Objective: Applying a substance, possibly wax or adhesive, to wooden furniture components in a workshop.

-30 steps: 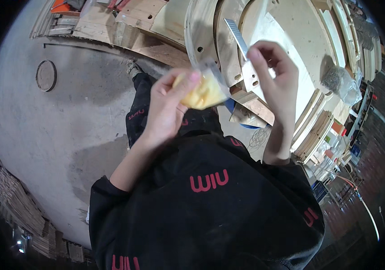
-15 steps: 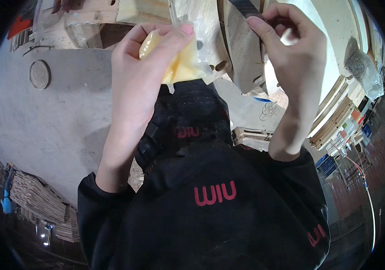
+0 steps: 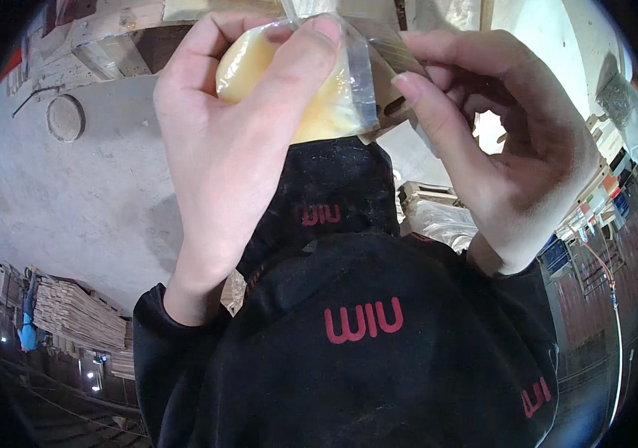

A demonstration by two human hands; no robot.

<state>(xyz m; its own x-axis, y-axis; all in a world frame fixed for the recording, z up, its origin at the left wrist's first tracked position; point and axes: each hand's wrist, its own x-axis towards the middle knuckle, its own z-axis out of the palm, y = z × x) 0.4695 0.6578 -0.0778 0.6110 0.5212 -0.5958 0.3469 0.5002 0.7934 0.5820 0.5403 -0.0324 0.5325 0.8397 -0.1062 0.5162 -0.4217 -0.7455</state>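
My left hand (image 3: 237, 134) is closed round a clear plastic bag filled with a soft yellow substance (image 3: 251, 63). Its thumb presses along the front of the bag, whose transparent edge folds out toward the right. Between the thumb and forefinger of my right hand (image 3: 509, 127) is the end of a thin flat strip (image 3: 393, 56), greyish-brown and streaked here. The strip reaches left to the bag's right edge; whether they touch I cannot tell. Behind the strip, a pale wooden piece with an oval hole (image 3: 387, 93) is partly hidden by my hands.
Wooden parts (image 3: 113, 56) lie along the top left. A round disc (image 3: 65, 118) rests on the grey floor. Stacked boards (image 3: 80, 310) stand at the lower left. To the right are a clear bag of small dark pieces (image 3: 625, 104) and a pale hose (image 3: 617, 358).
My right hand has come nearer, bringing the strip down beside the bag. My left hand has risen slightly and turned the bag, showing more of its clear right edge.
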